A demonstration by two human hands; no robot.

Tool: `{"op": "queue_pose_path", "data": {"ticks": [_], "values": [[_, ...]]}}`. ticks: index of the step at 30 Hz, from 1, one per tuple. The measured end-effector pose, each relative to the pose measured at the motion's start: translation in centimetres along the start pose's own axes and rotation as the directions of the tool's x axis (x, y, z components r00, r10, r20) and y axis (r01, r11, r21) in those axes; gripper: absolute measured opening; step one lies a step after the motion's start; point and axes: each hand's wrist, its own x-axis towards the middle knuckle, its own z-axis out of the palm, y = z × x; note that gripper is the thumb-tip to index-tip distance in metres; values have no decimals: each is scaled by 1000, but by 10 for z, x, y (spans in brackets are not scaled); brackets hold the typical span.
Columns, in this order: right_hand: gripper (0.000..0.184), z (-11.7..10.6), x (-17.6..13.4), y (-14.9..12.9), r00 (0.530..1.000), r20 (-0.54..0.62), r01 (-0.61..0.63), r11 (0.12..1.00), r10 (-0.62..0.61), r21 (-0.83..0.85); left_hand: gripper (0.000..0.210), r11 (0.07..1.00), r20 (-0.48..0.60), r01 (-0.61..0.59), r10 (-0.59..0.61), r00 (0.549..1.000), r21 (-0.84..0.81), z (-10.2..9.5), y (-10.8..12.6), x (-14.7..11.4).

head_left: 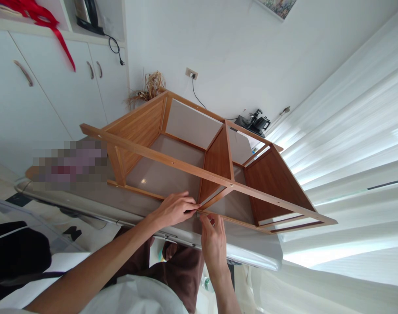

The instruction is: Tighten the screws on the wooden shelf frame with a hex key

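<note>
Steadily brace the wooden frame [217,161] on the table [258,245] with the left hand [176,209], keeping the right hand [214,235] square beside the joint [203,208]. Whether either hand is clamped on it, I cannot tell

White cabinets [58,91] stand left of a white wall [192,35] — pale, backlit curtains [359,170] glow at right.

Orange-brown, wood-grained shelf frame [217,158]

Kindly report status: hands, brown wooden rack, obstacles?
Left hand on brown wooden rack near middle panel; right hand adjacent, grip unclear. Rack lying on gray table. No obstruction visible.
</note>
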Motion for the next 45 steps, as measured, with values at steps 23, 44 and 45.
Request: {"op": "queue_pose_path", "data": {"ticks": [23, 44, 45], "values": [[28, 13, -6, 9, 996, -41, -70, 976, 81, 205, 23, 1000, 2, 4, -4, 1000, 19, 1, 1, 1], [31, -1, 6, -5, 1000, 11, 11, 998, -12, 55, 25, 1000, 32, 14, -14, 999, -3, -3, 1, 1], [30, 0, 5, -5, 1000, 2, 7, 998, -7, 57, 25, 1000, 28, 14, -14, 1000, -1, -2, 1, 1]]}}
